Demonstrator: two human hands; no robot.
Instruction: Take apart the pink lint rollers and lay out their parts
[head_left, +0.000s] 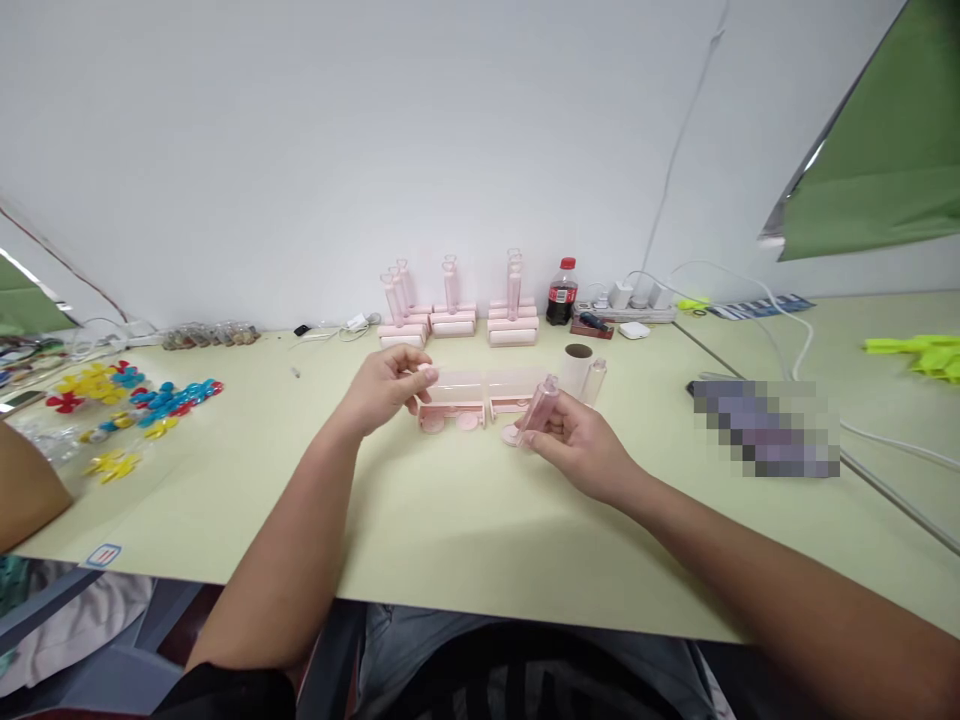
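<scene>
My left hand (390, 388) is raised over the table with thumb and fingertips pinched on a small pale pink piece (427, 370), too small to name. My right hand (581, 440) grips a translucent pink tube-shaped handle (543, 400), tilted with its narrow neck up. Between the hands lie two open pink lint roller cases (451, 408) with clear covers, side by side. Round pink discs (466, 422) sit at the front of the left one. Another pink disc (511, 435) lies by my right fingertips. Behind the right hand stand a white roll with a brown core (577, 366) and another clear pink tube (596, 380).
Several finished-looking pink lint rollers with upright handles (514, 290) line the wall. Beside them are a cola bottle (562, 292) and a power strip (637, 312) with cables. Colourful plastic pieces (176, 397) lie left, near another person's arm (26, 490). A blurred-out object (765, 428) lies right.
</scene>
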